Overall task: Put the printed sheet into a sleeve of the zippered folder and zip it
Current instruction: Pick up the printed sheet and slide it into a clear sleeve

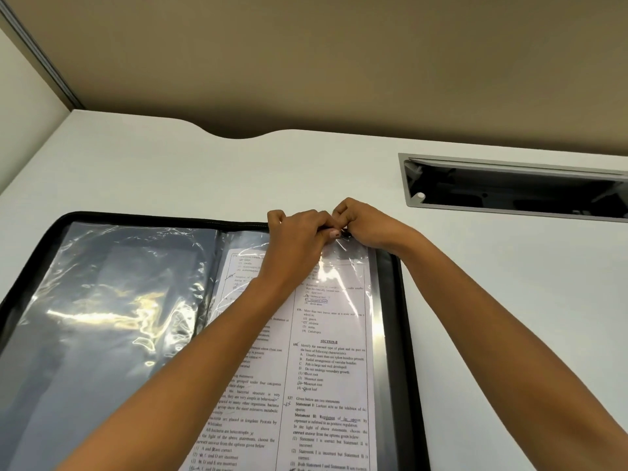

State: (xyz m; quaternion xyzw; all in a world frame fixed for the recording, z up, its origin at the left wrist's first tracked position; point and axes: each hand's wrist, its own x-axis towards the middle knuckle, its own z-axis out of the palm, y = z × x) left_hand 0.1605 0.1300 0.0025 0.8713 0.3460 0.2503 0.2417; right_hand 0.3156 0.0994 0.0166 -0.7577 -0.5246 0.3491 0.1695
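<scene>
White desk (475, 300), beige wall behind. Nearest: printed sheet (329, 385) seen already seated in rt clear sleeve (353, 266) of open zippered folder (407, 334). Farther up, left hand (299, 236) & right hand (363, 226) are pinched shut together at sleeve's top edge. Insertion judged approx done; folder not yet closed, zip not yet run. Cable tray (509, 192) beyond.
</scene>
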